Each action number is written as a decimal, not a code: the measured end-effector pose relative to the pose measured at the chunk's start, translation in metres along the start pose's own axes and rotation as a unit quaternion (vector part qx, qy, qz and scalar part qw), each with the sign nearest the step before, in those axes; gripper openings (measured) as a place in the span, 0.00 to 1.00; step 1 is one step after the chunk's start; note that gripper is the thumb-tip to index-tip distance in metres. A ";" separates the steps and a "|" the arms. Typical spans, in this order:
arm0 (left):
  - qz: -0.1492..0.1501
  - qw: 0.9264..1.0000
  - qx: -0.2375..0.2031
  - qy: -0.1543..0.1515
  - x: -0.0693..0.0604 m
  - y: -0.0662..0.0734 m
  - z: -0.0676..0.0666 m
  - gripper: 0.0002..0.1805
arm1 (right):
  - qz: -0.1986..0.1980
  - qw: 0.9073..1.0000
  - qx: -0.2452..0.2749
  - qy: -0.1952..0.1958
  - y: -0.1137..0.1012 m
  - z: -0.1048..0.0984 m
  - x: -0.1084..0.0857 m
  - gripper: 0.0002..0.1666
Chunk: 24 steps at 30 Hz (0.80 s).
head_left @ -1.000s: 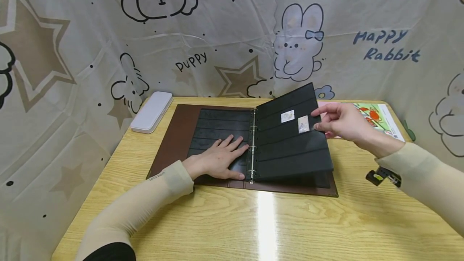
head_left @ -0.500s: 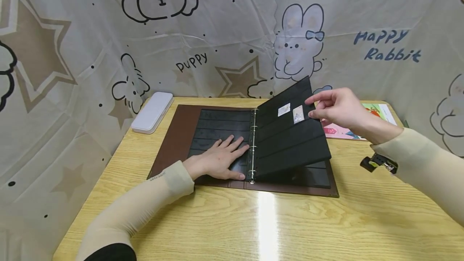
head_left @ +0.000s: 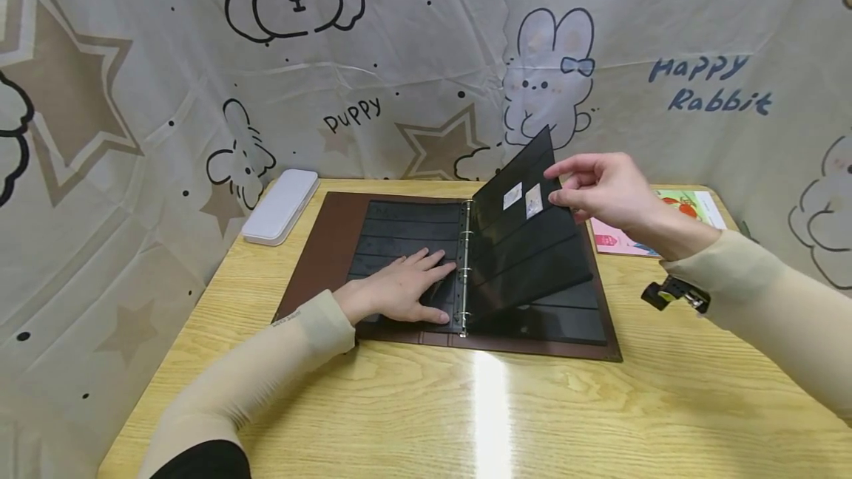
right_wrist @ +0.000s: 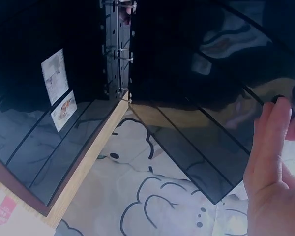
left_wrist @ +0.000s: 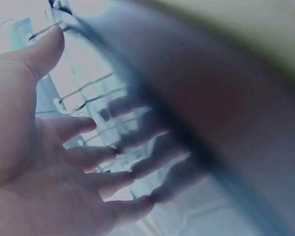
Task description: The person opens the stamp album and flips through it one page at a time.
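The raised black page (head_left: 519,250) leans up from the open brown binder (head_left: 311,265) on the table (head_left: 572,412), held along its inner edge by the metal rings (head_left: 465,253). The upper part of its free edge is pinched between thumb and fingers of the right hand (head_left: 606,189). Two small pale cards (head_left: 535,200) sit on its visible side, one just beside those fingertips. The left hand (head_left: 399,290) rests on the left page (head_left: 409,226), fingers straight and spread, tips near the rings. The right wrist view shows two more pale pieces (right_wrist: 55,78) on the lower page (right_wrist: 19,54).
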<state>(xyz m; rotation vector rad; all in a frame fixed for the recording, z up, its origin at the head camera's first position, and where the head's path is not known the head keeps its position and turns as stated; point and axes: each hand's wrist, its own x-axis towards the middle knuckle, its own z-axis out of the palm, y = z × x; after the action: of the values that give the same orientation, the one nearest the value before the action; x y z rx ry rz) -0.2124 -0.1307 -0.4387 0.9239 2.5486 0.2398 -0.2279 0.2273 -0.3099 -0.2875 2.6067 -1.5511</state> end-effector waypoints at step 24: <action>0.069 0.972 -0.114 0.191 0.007 0.076 -0.133 0.46 | 0.014 0.993 0.115 -0.021 -0.022 0.027 0.010 0.37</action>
<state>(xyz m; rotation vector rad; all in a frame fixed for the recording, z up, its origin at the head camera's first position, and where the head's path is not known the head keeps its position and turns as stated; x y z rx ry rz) -0.2325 -0.0710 -0.2988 1.0463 2.7184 0.8070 -0.2306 0.1913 -0.3032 -0.2597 2.3614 -1.7925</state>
